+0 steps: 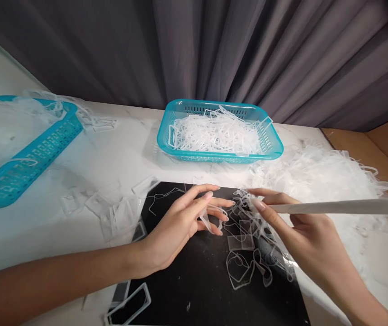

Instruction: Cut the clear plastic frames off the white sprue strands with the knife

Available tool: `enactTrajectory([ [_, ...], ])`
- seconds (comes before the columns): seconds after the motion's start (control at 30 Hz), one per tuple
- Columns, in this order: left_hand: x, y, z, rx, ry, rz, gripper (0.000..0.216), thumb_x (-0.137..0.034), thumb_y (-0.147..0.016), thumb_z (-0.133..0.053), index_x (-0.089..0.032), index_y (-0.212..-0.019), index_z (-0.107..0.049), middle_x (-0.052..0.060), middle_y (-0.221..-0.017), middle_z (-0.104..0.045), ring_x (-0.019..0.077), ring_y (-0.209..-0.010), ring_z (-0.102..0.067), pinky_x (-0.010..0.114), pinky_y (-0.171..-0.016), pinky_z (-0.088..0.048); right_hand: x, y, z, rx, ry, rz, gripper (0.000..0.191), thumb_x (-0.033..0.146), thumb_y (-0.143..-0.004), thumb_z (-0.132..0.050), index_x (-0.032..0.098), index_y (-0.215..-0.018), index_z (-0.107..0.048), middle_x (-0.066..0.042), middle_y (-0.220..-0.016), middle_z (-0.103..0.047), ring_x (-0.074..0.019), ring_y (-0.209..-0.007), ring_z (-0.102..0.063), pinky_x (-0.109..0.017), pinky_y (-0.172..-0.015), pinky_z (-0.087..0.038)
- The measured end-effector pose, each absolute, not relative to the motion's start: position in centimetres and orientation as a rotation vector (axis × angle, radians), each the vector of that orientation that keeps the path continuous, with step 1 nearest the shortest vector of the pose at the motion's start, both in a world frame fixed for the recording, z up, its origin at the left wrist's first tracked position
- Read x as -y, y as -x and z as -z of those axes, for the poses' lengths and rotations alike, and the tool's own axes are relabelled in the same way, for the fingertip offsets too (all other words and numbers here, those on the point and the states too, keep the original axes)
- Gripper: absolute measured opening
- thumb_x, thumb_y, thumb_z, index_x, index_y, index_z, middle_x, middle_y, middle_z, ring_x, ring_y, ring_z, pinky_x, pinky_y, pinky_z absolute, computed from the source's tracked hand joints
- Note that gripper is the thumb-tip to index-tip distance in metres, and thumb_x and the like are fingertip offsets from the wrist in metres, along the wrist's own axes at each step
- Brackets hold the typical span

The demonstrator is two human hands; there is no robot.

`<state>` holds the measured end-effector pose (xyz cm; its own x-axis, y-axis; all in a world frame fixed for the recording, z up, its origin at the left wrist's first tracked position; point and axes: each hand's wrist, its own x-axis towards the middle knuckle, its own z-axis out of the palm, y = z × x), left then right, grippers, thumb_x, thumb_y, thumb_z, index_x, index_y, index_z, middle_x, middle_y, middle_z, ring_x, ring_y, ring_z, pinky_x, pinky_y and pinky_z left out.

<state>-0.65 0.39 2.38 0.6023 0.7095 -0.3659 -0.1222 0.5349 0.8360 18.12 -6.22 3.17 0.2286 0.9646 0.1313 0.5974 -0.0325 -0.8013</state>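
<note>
from far off, i look down through the head camera and see two bare hands over a black mat (194, 276). the left hand (172, 226) is in the middle of the frame. its fingers are spread and a little bent, and a thin clear piece (206, 220) shows among them. i cannot tell if they grip it or if it just hangs there. the right hand (311, 235) is right of the middle. its thumb and fingers pinch a long white stick (336, 207), which runs out to the right edge of the frame. thin clear scraps (241, 243) lie in a tangle on the mat, under and beside the fingertips of the right hand. a clear frame (126, 299) lies at the bottom left of the mat.

a blue basket (221, 157) full of white strips (214, 131) sits at the top middle, on the white table (122, 136). another blue basket (41, 160), at the left edge, has a cloudy white pile (0, 131) in it. loose clear bits (122, 215) lie between that one and the mat. a big white heap (319, 176) spreads behind the right hand. a gray curtain (180, 54) hangs across the top, and brown cardboard (357, 140) stands at the right edge.
</note>
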Motion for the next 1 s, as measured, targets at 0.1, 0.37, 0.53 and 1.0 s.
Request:
enactTrajectory([
  [0.1,-0.3,0.6,-2.3,-0.743,-0.819,-0.520,0.026,-0.030,-0.094,-0.042,-0.019,-0.117,-0.047,0.012,-0.121,-0.059,0.0217,-0.100,-0.058,0.033,-0.075,-0.050,6.7,-17.9,-3.9,1.405,1.687,-0.577,0.016,0.035,-0.082,-0.060,0.025,-0.072,-0.066,0.001,-0.100,-0.069,-0.0192,-0.094,-0.063,-0.026,-0.075,-0.050],
  [0.37,0.1,0.6,-2.2,-0.648,-0.651,-0.496,0.033,-0.031,-0.095,-0.040,-0.020,-0.126,-0.042,0.013,-0.129,-0.054,0.0259,-0.108,-0.056,0.039,-0.081,-0.048,6.9,-15.8,-2.5,1.573,1.321,-0.736,0.016,0.014,-0.085,-0.057,0.026,-0.091,-0.066,0.002,-0.088,-0.068,-0.0143,-0.099,-0.057,-0.026,-0.085,-0.047],
  [0.53,0.2,0.7,-2.3,-0.615,-0.645,-0.493,0.034,-0.031,-0.094,-0.043,-0.023,-0.127,-0.042,0.011,-0.130,-0.053,0.0281,-0.112,-0.055,0.043,-0.083,-0.048,7.1,-15.3,-1.8,1.463,1.407,-0.721,0.011,0.018,-0.086,-0.056,0.023,-0.083,-0.065,0.000,-0.089,-0.065,-0.0138,-0.095,-0.058,-0.025,-0.081,-0.046],
  [1.0,0.2,0.6,-2.6,-0.638,-0.746,-0.409,0.041,-0.031,-0.092,-0.046,-0.029,-0.132,-0.036,0.010,-0.134,-0.049,0.0266,-0.095,-0.065,0.036,-0.074,-0.048,6.8,-15.8,-2.1,1.101,1.564,-1.163,0.024,0.039,-0.085,-0.057,0.024,-0.073,-0.071,-0.002,-0.089,-0.065,-0.0150,-0.085,-0.061,-0.021,-0.071,-0.047],
])
